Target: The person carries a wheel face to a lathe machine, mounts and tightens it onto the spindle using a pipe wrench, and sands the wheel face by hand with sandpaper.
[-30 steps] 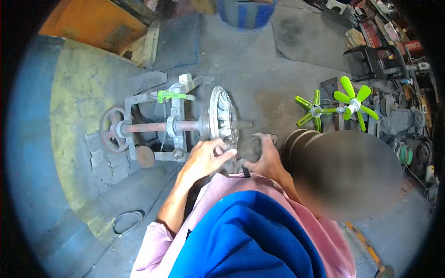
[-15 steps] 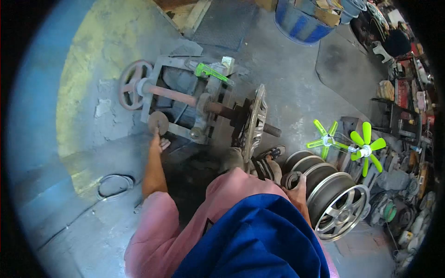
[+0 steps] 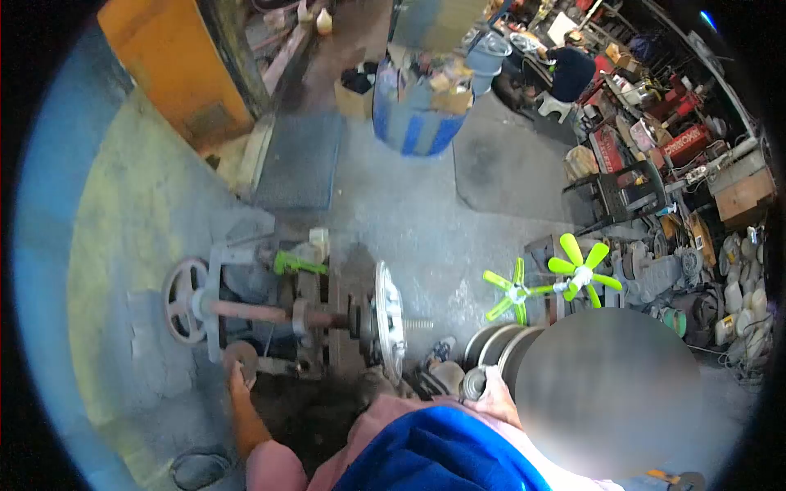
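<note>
At the lower left, my left hand is closed on the lower edge of a flat brown disc, its fingers partly hidden. The disc is beside the metal frame of a machine with a long shaft and a handwheel. A silvery wheel rim is mounted upright on the shaft, near my knees. On the other side, my right hand grips a small round metal piece, whose exact kind I cannot make out. Several more rims stand right beside that hand.
A large blurred grey patch hides the lower right. Green-bladed fans stand beyond the rims. A blue striped tub of scrap is farther back. Tools and parts crowd the right side. Another person sits at the back. A green clamp-like piece lies on the machine.
My view has tilted up, so the machine and both hands appear lower and more of the room shows. The left hand stays at the disc and the right hand keeps the round metal piece.
</note>
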Tool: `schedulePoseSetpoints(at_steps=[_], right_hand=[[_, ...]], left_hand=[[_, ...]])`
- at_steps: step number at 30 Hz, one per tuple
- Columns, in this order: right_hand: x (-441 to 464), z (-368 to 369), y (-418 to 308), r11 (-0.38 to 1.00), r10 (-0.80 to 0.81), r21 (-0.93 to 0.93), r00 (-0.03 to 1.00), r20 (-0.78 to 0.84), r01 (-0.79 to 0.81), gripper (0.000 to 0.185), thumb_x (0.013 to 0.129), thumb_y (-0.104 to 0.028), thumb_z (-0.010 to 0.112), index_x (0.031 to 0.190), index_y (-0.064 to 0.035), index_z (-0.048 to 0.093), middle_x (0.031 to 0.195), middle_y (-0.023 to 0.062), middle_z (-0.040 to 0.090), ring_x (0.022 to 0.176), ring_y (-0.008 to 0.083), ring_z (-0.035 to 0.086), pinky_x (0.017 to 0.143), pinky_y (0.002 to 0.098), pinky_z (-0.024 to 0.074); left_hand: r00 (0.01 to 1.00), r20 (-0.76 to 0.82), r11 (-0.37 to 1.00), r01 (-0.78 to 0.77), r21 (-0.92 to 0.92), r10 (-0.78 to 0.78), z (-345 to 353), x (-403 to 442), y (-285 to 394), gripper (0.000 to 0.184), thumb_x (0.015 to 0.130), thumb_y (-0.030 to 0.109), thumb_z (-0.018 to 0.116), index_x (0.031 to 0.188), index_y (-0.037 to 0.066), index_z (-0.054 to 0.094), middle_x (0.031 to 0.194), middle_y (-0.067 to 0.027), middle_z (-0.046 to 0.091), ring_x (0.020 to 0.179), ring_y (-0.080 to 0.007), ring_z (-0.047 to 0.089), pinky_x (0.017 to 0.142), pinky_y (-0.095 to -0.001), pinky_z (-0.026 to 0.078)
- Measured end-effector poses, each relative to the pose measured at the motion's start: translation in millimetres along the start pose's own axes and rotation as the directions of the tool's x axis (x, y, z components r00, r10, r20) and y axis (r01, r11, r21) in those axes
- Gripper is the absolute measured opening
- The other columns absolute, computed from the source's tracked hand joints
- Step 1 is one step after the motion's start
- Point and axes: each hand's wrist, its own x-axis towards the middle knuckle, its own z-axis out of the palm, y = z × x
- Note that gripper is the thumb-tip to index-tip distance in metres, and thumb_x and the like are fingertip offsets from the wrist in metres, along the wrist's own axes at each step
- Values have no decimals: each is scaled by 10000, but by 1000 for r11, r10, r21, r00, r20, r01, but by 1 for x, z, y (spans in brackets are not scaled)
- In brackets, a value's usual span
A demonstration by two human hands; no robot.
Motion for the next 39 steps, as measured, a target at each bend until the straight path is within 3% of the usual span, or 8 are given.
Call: schedulePoseSetpoints(at_steps=[7,13,15,24,31,33,34,39], right_hand=[[5,19,24,997,43,-68,999,20,-42,1048,590,-456,960,1388,9,465,1311,244,499,1236,429,569,1042,465,495],[5,29,39,999,46,-8,999,1,-46,1029,578,-419,978,1357,26,474,1278,262,508,1205,444,585,1002,474,517],[9,38,53,999,-22,34,1000,-19,23,1022,574,-426,981,1342,25,478,1252,268,518,1186,457,588,991,485,517],[54,71,80,928,-239,241,951,-198,283,921,592,-418,943,1282,28,525,1218,244,582,1190,405,569,1052,455,453],[83,32,35,907,-8,421,1000,10,3,1032,680,-447,920,1448,48,442,1402,268,536,1358,394,505,1152,452,395],[89,28,42,884,-5,468,1000,-1,5,1035,694,-464,908,1457,53,436,1420,279,530,1375,401,497,1163,454,386],[88,29,48,886,0,463,999,-44,21,1035,695,-463,908,1458,51,434,1424,274,530,1379,396,496,1161,453,389],[74,14,84,890,62,455,983,-173,24,1021,656,-427,921,1438,23,444,1398,246,521,1328,400,515,1116,467,424]], left_hand=[[999,6,972,49,232,-52,26,-26,33,583,808,318,669,1357,143,581,1291,-105,613,1128,-331,621,903,-534,578],[952,-126,756,-137,640,279,62,-122,51,703,718,395,764,1281,-4,630,1179,-190,699,1056,-368,690,871,-571,558],[858,51,145,-145,979,512,69,-171,63,748,673,451,811,1171,-92,679,1199,-279,702,1118,-411,682,959,-520,548],[752,513,-97,-524,846,414,118,-389,73,503,666,329,860,968,-41,703,922,-242,747,883,-389,726,836,-461,567],[562,813,-115,-807,580,155,240,-483,26,456,819,400,865,944,-17,730,820,-154,735,747,-165,678,698,-353,551],[575,814,-3,-816,577,78,294,-499,3,482,865,470,812,933,-1,732,779,-154,717,688,-184,637,667,-368,529],[573,818,-92,-813,575,49,317,-496,-10,500,864,509,787,887,14,716,764,-225,706,723,-331,721,692,-418,547],[424,901,-256,-864,434,95,420,-471,-82,563,895,519,758,974,-36,706,654,-224,665,709,-408,717,687,-491,558]])
